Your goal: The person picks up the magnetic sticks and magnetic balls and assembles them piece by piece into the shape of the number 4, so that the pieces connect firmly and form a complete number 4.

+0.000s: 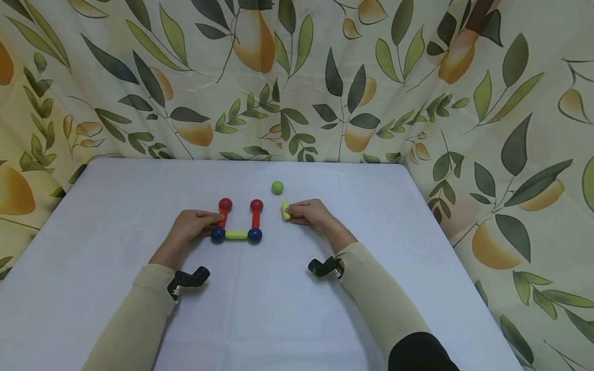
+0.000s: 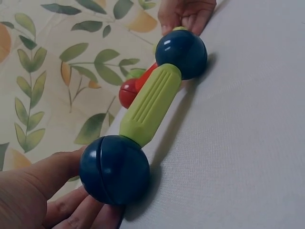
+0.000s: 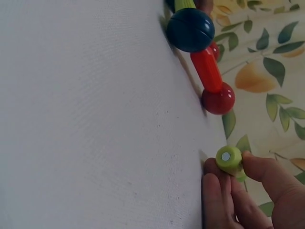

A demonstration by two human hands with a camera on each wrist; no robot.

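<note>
A U-shaped magnetic construction lies on the table. Its base is a lime green rod (image 1: 236, 235) between two blue balls (image 1: 218, 235). From each ball a red rod (image 1: 256, 220) runs away from me to a red ball (image 1: 257, 205). My left hand (image 1: 191, 224) grips the left red rod (image 1: 223, 220) beside its blue ball (image 2: 115, 170). To the right of the construction, my right hand (image 1: 310, 213) pinches another lime green rod (image 1: 285, 209) between thumb and fingers. The silvery end (image 3: 226, 156) of that rod faces the right wrist camera. Beyond it rests a green ball (image 1: 277, 187).
A white cloth covers the table (image 1: 260, 309). Its far edge meets a leaf-and-fruit patterned curtain (image 1: 297, 103), which also hangs along the sides. Each wrist carries a black camera mount (image 1: 192, 278) above the cloth.
</note>
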